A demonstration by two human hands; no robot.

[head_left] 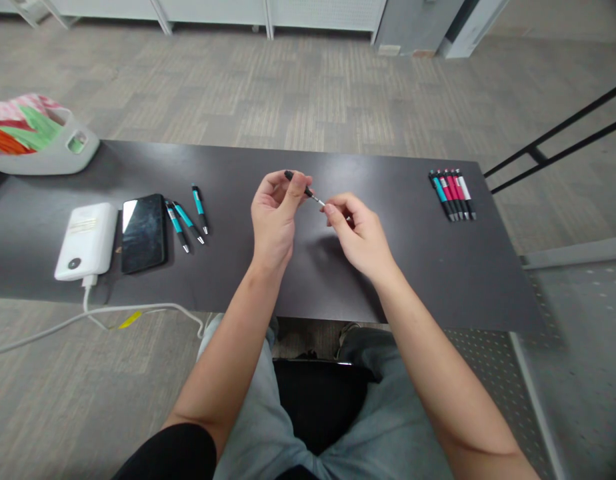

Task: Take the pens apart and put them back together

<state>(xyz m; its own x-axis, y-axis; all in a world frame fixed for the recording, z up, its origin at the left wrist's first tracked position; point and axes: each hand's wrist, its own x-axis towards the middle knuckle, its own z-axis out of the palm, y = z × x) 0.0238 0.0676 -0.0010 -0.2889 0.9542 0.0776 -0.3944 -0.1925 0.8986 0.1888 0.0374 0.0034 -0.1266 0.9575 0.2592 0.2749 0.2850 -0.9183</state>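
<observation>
Above the middle of the table, my left hand (278,213) is closed around a black pen part (308,191), its dark end sticking out past the thumb. A thin pale refill-like piece (317,200) runs from it toward my right hand (355,230). My right thumb and fingers pinch the far tip of that thin piece, partly hiding it. To the left lie three teal-and-black pens (199,208), apart from my hands. On the right, several pens (453,195) with teal, red and white barrels lie side by side in a row.
A black phone (144,233) and a white power bank (87,241) with a cable (138,308) lie on the left of the dark table (413,280). A white basket (78,150) with colourful contents stands at the far left. Black metal rails (558,143) rise beyond the right edge.
</observation>
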